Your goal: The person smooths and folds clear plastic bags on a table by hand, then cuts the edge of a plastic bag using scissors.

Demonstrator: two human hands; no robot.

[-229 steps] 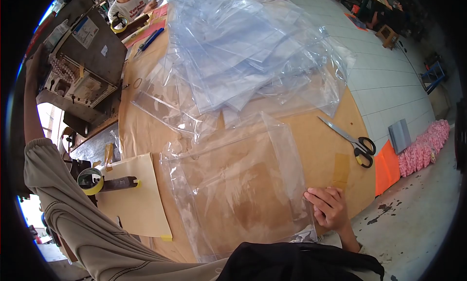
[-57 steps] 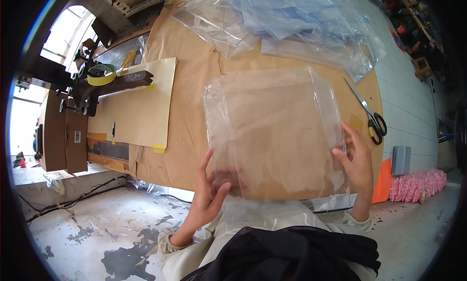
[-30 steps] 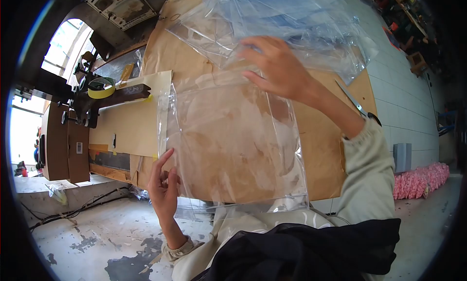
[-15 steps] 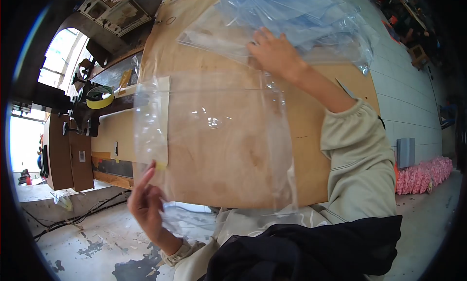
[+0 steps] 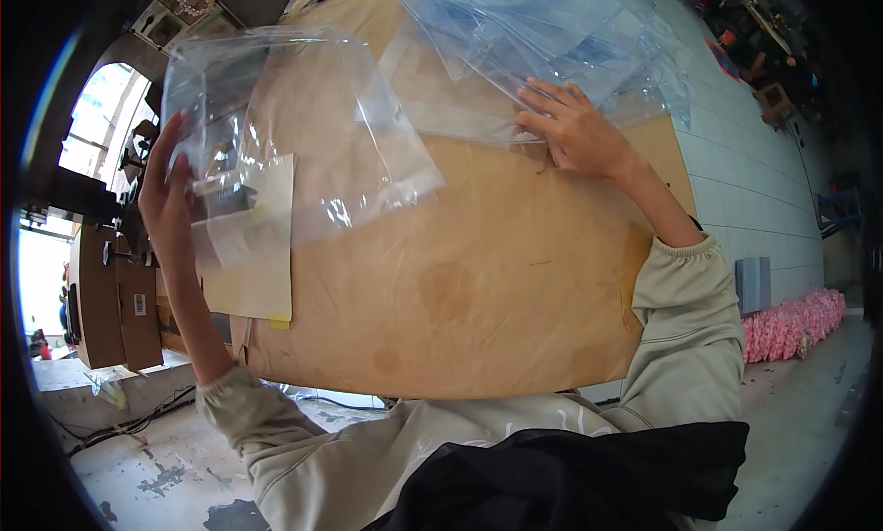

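Observation:
My left hand (image 5: 173, 186) grips the left edge of a clear plastic bag (image 5: 322, 136), which hangs over the left part of the brown-covered table (image 5: 460, 301) and partly over a cream sheet (image 5: 267, 283). To the right, my right hand (image 5: 575, 131) has its fingers bent on the near edge of a clear sheet, at the front of a heap of bluish clear plastic (image 5: 552, 34). Whether its fingertips pinch the sheet or only rest on it is hard to see.
A dark machine arm (image 5: 78, 195) and a cardboard box (image 5: 97, 296) stand at the left. Beyond the table's right side are a grey block (image 5: 752, 285), a pink fluffy bundle (image 5: 796, 327) and a wooden stool (image 5: 774, 101). A control panel (image 5: 170, 21) shows at the upper left.
My left hand has carried the clear bag from the table's front up and to the left. My right hand has gone from the bag to the heap's near edge. The scissors are no longer visible.

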